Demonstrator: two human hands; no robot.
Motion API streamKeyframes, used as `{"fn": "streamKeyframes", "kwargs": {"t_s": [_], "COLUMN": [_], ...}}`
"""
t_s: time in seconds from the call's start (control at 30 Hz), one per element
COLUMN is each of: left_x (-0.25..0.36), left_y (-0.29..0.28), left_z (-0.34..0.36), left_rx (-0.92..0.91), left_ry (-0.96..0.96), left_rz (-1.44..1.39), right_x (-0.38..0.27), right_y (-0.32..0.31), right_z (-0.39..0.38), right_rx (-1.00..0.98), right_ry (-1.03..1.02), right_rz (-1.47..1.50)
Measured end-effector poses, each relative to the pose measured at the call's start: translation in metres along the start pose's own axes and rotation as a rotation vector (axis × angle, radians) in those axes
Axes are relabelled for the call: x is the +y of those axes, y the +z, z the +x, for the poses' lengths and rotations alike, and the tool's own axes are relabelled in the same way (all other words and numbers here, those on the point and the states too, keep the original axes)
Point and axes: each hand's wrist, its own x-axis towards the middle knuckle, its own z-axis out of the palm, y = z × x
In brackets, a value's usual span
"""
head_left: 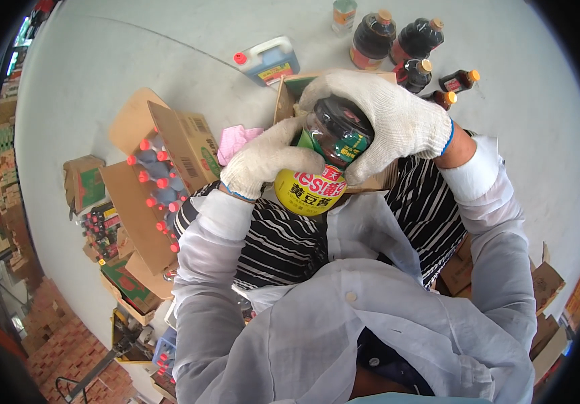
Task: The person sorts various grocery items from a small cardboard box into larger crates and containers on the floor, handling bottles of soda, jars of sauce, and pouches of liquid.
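Observation:
Both my hands wear white knitted gloves and are closed around a jar (309, 194) with a black lid, a green label near its top and a bright yellow label below. The jar is held tilted above my lap. My left hand (266, 160) grips its left side, the thumb lying across the front. Over the lid and down the right side curls my right hand (387, 121). Behind the hands stands an open cardboard box (286, 94), mostly hidden. To the left of my left hand lies a pink cloth (238, 141).
Beyond the box stand a jug (273, 64) with a red cap, a can (344, 17) and several dark bottles (373, 40) with orange caps. On the left, an open carton (135, 209) holds several red-capped bottles (162, 182). More cartons (546, 289) sit at the right.

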Motion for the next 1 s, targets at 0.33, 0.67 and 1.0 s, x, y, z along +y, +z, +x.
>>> {"fn": "streamKeyframes", "kwargs": {"t_s": [0.33, 0.67, 1.0], "left_x": [0.009, 0.021, 0.024], "left_y": [-0.056, -0.063, -0.064], "left_z": [0.004, -0.014, -0.013], "left_rx": [0.335, 0.571, 0.661], "left_ry": [0.649, 0.766, 0.735], "left_rz": [-0.406, -0.526, -0.542], "right_x": [-0.001, 0.068, 0.149], "right_y": [-0.039, -0.073, -0.055], "right_z": [0.008, 0.062, 0.127], "right_rx": [0.392, 0.756, 0.311], "right_ry": [0.266, 0.472, 0.696], "right_rz": [-0.042, -0.479, -0.918]}}
